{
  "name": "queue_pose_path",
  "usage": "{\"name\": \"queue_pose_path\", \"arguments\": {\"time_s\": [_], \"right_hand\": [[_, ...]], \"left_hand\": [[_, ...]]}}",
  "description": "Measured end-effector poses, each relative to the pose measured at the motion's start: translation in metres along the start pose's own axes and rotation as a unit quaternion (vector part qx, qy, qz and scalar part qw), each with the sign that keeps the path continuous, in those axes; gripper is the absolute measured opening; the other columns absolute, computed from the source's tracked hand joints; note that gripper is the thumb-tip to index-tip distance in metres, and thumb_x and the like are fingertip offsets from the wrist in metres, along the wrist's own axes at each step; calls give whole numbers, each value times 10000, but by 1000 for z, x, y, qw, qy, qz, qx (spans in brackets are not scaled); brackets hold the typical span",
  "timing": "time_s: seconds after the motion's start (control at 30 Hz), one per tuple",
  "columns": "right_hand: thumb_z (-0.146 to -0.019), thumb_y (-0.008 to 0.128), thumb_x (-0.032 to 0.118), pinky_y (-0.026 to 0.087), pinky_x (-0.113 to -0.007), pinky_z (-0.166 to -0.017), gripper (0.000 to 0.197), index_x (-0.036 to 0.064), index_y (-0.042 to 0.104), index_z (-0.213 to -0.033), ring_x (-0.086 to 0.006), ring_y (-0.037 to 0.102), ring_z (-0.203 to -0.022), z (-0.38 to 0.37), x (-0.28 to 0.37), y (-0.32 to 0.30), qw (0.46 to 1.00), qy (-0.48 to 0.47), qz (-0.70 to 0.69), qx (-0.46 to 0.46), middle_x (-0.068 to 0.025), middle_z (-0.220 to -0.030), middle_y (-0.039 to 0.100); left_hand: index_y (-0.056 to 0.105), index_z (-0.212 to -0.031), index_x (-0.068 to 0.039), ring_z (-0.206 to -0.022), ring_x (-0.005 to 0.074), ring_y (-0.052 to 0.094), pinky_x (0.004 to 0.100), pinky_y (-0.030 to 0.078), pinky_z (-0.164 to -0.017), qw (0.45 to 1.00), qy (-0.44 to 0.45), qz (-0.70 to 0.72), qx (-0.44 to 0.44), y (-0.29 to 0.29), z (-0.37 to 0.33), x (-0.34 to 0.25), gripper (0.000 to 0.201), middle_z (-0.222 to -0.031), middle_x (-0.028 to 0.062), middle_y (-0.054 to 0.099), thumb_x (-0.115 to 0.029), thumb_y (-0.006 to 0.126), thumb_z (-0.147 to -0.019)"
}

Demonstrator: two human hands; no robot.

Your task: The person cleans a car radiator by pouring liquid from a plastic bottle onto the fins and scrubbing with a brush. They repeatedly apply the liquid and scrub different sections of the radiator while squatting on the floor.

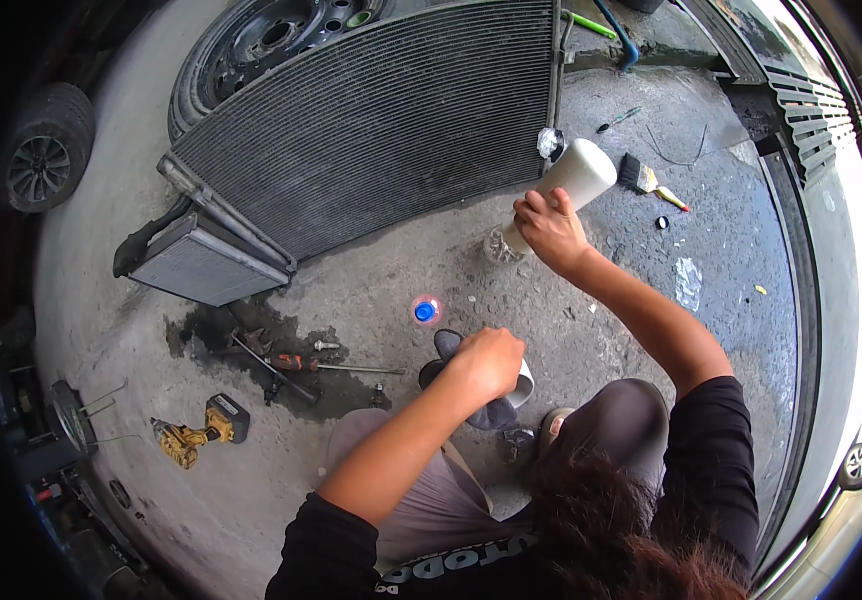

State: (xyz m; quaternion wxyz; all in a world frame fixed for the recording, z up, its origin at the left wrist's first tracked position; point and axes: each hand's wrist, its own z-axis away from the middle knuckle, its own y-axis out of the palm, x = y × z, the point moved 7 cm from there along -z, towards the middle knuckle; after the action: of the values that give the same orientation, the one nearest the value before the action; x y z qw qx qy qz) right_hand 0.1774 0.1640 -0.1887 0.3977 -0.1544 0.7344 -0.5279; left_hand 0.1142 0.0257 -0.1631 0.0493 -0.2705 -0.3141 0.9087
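Note:
My right hand is wrapped round a white cylindrical bottle, which is tilted with its broad end raised. Its lower end reaches toward a clear crumpled plastic cup or wrap on the floor; the contact is hidden by my hand. Closer to me, my left hand is closed over a dark grey cloth-like thing. Partly hidden beside that hand is a white cylindrical container. A small bottle with a blue cap stands on the concrete ahead of my left hand.
A large radiator leans against a wheel ahead. To the left lie a yellow cordless drill, a screwdriver and several tools on a dark wet stain. A paintbrush, a black cap and clear plastic lie right.

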Motion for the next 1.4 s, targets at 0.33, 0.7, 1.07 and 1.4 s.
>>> {"name": "queue_pose_path", "arguments": {"time_s": [0.33,0.7,1.07,1.4], "right_hand": [[-612,743,79,330,-537,-929,560,196,554,-1126,-233,488,-1103,76,-70,25,886,320,-335,38,12,-1076,536],[-533,846,109,453,-397,-911,738,41,488,-1175,-330,584,-1057,103,-170,100,660,502,-526,-188,-164,-1092,615],[-665,742,112,361,-459,-997,726,11,416,-1306,-400,482,-1122,182,-223,211,770,552,-305,101,-217,-1213,521],[-830,532,187,348,-599,-961,567,165,400,-1381,-374,415,-1234,225,-245,288,792,522,-208,237,-110,-1342,457]], "left_hand": [[620,-1027,-17,-890,411,630,476,498,-810,1000,8,1,7,-6,2,-3,358,-890,257,650,24,561,-676],[584,-991,-36,-877,424,622,497,483,-782,999,-34,0,20,-7,21,9,299,-874,247,650,2,556,-696],[554,-1135,-106,-964,419,597,479,479,-834,991,-106,57,59,18,27,37,448,-1008,244,613,1,556,-700],[480,-1211,-72,-1060,389,558,444,447,-886,976,-112,188,9,28,39,44,494,-1083,231,595,9,547,-728]]}}
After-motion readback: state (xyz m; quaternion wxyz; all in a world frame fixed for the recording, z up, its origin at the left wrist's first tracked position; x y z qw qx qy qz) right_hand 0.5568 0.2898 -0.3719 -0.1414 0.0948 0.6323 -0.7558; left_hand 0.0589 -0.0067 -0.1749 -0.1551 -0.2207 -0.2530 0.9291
